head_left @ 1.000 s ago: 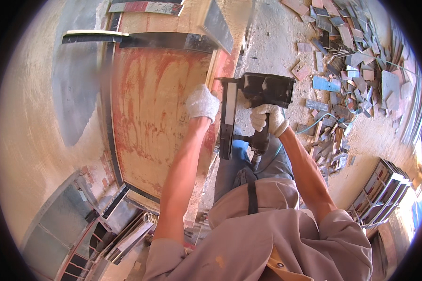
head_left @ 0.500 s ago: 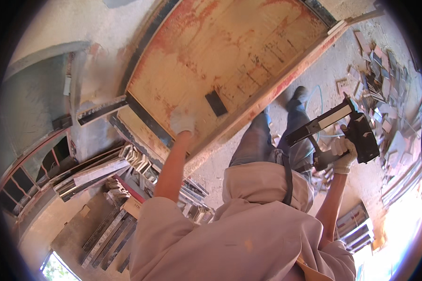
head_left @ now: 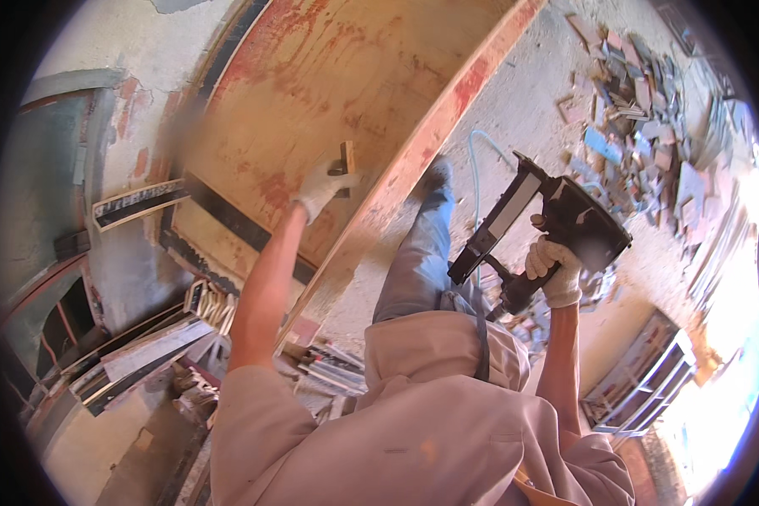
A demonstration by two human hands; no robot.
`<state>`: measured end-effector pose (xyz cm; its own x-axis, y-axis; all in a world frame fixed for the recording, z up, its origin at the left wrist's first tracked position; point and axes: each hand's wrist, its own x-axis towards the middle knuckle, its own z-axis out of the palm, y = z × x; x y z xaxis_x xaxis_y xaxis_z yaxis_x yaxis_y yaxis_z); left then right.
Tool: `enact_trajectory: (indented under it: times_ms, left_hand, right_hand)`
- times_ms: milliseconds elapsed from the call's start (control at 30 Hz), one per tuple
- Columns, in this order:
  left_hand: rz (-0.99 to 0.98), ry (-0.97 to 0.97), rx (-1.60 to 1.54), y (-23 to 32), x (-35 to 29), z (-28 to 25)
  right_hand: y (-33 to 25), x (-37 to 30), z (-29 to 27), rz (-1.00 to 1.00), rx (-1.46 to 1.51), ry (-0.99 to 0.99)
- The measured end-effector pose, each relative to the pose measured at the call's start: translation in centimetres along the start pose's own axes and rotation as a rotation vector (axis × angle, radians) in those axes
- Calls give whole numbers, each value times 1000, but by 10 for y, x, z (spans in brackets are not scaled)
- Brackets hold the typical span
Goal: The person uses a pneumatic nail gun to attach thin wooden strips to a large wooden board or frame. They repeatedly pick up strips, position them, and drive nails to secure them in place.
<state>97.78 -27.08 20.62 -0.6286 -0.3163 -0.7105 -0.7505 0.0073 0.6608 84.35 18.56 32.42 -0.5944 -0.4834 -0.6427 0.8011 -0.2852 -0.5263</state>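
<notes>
My left hand [head_left: 320,191], in a pale work glove, is closed round a small wooden block [head_left: 348,157] with a dark face. It is over the red-stained wooden panel [head_left: 304,93], close to the raised timber edge [head_left: 447,110]. My right hand [head_left: 555,265], also gloved, grips the handle of a black nail gun [head_left: 584,221] off the panel's right side. The gun's long magazine [head_left: 504,212] points to the left and down. Whether a finger is on the trigger cannot be made out.
A thin light-blue hose [head_left: 474,173] runs across the floor near my leg. Broken wood offcuts [head_left: 641,126] are heaped at the right. Stacked timber strips [head_left: 156,350] lie at the lower left, below a black-edged bar [head_left: 142,204]. A metal rack [head_left: 641,371] stands at the lower right.
My left hand has taken hold of the dark-faced block that lay on the panel. The nail gun and my right hand have shifted left in view. The whole view has turned.
</notes>
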Motion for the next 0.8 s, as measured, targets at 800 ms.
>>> enact_trajectory:
  times_ms: [800]
  left_hand:
    - [172, -213, 209, -139, -154, -58]
  right_hand:
    - [241, -96, -10, 199, 168, -195]
